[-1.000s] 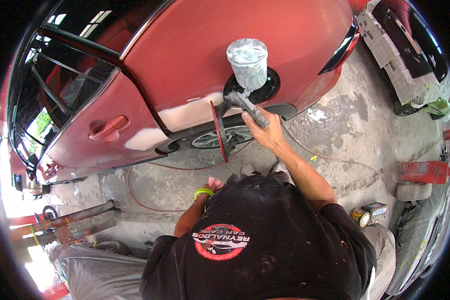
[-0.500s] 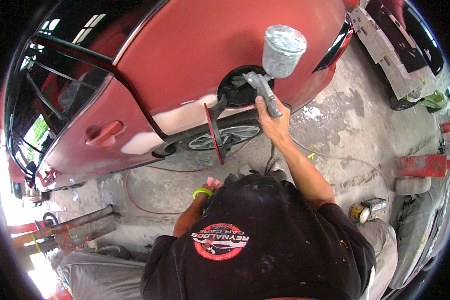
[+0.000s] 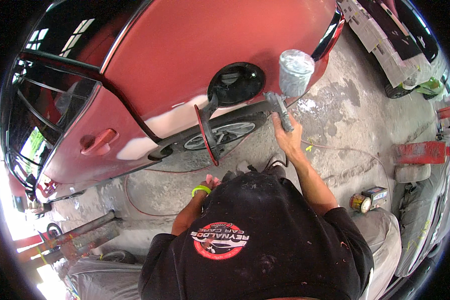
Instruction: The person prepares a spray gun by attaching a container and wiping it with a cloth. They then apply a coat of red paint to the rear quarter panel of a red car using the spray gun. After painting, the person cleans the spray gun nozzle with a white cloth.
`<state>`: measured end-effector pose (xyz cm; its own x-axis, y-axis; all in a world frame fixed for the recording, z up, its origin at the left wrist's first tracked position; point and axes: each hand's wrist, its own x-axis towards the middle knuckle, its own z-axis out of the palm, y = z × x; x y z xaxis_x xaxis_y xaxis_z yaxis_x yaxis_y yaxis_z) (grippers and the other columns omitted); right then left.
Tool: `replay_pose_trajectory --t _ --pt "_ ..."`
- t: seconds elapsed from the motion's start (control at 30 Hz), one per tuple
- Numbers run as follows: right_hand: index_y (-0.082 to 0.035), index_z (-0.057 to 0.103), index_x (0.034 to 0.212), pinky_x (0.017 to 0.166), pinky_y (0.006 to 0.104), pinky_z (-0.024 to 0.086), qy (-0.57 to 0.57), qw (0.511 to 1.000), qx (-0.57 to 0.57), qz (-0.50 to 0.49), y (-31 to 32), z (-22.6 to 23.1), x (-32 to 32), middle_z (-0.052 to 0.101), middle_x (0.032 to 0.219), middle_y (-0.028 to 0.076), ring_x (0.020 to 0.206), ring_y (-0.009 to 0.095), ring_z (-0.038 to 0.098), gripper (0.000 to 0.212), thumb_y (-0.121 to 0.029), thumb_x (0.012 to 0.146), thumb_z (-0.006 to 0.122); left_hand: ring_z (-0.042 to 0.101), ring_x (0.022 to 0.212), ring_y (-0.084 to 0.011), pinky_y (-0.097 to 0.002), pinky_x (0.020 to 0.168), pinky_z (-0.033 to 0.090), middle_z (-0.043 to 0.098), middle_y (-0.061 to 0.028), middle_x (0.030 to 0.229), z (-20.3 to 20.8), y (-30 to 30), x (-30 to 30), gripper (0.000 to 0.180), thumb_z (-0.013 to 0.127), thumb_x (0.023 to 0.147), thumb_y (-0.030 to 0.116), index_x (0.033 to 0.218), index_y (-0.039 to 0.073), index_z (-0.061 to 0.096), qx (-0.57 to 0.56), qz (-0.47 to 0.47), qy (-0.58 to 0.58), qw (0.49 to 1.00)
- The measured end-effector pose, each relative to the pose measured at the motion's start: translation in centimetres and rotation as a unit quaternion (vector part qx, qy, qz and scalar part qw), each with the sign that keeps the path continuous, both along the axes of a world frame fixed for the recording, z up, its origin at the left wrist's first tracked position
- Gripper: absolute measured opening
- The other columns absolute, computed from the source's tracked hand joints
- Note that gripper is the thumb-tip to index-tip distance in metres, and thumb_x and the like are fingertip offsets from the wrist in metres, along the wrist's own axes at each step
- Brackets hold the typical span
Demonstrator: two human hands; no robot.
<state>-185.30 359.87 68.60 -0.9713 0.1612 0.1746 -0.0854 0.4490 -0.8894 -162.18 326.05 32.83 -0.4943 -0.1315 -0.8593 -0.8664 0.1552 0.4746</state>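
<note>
My right hand (image 3: 290,134) is closed around the grip of a spray gun (image 3: 280,111), whose paint-smeared cup (image 3: 296,73) sits on top. The gun is beside the rear of a red car (image 3: 185,55), to the right of its open fuel door recess (image 3: 236,83). The red fuel flap (image 3: 205,134) stands out from the body on its hinge. Close to my body, my left hand (image 3: 205,186), below a yellow-green wristband (image 3: 201,190), appears closed on a crumpled pink cloth (image 3: 213,180); most of its fingers are hidden.
Whitish patches (image 3: 175,120) mark the car's side above the rear wheel (image 3: 225,136). A thin hose (image 3: 342,148) runs over the concrete floor. A paper-masked vehicle (image 3: 380,40) stands at far right, with a red stand (image 3: 421,153), a can (image 3: 360,203) and covered parts (image 3: 380,232) nearer.
My right hand has brought the spray gun right and slightly down, from in front of the fuel recess to beside it. My left hand stays near my body.
</note>
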Motion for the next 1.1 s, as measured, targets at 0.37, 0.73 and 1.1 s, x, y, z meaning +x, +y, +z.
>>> replay_pose_trajectory --t 0.37,0.73,1.1 --pt "-0.003 0.068 0.102 0.065 0.0444 0.052 -0.020 0.997 0.028 0.074 -1.9 -2.4 1.4 0.069 0.083 0.023 0.079 0.041 0.069 0.034 -0.035 0.090 0.070 0.070 0.103 -0.0223 -0.0305 0.090 0.055 0.067 -0.0110 0.121 3.5 1.1 0.9 0.041 0.048 0.104 0.021 0.136 -0.004 0.048 0.153 0.310 -0.011 0.938" --pt "-0.003 0.066 0.107 0.064 0.0431 0.052 -0.009 0.985 0.036 0.167 -5.1 -2.5 2.0 0.068 0.081 0.021 0.075 0.038 0.069 0.029 -0.025 0.089 0.069 0.065 0.103 -0.0206 -0.0346 0.088 0.048 0.070 -0.0090 0.113 -1.3 -0.4 3.0 0.052 0.050 0.101 0.046 0.133 0.007 0.057 0.087 0.251 -0.038 0.963" --pt "0.000 0.066 0.105 0.068 0.0440 0.054 0.041 0.976 0.000 0.213 -6.4 -0.9 1.7 0.068 0.088 0.022 0.081 0.040 0.068 0.032 -0.026 0.088 0.071 0.061 0.106 -0.0157 -0.0335 0.094 0.046 0.067 -0.0045 0.117 -9.2 -4.7 4.6 0.062 0.035 0.103 0.056 0.124 0.003 0.060 0.196 0.101 0.005 0.975"
